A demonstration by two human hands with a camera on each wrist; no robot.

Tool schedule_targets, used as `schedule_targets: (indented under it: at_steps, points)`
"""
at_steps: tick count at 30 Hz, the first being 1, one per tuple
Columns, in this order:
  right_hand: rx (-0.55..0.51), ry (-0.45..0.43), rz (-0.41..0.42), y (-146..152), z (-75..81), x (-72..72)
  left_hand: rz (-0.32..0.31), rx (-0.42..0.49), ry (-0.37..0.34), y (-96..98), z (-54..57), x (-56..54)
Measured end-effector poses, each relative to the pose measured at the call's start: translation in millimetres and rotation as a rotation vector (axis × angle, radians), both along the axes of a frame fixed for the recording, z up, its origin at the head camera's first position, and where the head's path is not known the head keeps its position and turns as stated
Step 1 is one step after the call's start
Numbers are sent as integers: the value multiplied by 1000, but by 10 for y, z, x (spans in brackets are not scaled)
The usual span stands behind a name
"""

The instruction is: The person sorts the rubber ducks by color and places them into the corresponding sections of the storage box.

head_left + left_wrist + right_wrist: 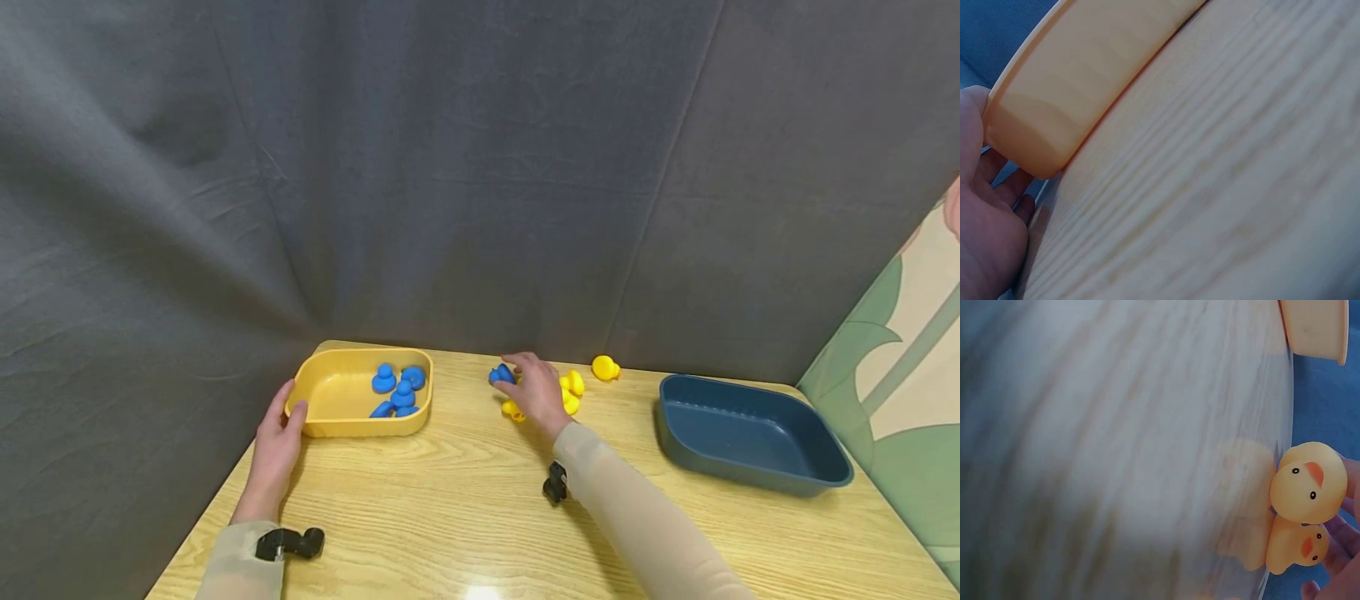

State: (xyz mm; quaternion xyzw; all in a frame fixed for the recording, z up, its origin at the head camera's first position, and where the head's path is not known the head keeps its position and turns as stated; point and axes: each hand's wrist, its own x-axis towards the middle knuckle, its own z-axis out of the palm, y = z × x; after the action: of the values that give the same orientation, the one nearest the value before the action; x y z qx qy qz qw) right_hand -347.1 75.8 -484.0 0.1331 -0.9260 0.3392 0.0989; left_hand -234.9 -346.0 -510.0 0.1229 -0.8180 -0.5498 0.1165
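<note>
Nearest you, at left, your left hand (276, 446) grips the near-left corner of the yellow rectangular plastic bin (360, 427), which is probably light and stiff. Farther right, your right hand (542, 397) curves about the small blue rubber-looking toy (500, 375) near the table's far edge, beside small yellow rubber-looking ducks (573, 382); whether it grips, I cannot tell. The toy looks light, squeezable, slightly slick, hardly fragile; pinching its rounded sides should suit.

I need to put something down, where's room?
The wooden table is bare between the beige sleeves, and between the oblong yellow plastic tub and small blue and yellow toys by the right hand. Around that hand it's crowded.
</note>
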Motion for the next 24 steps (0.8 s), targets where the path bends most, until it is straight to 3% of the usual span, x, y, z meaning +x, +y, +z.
schedule_targets:
  at_steps: [24]
  points:
    - [7,-34,-20,-19,-56,-74,12,6,-1,32,32,14]
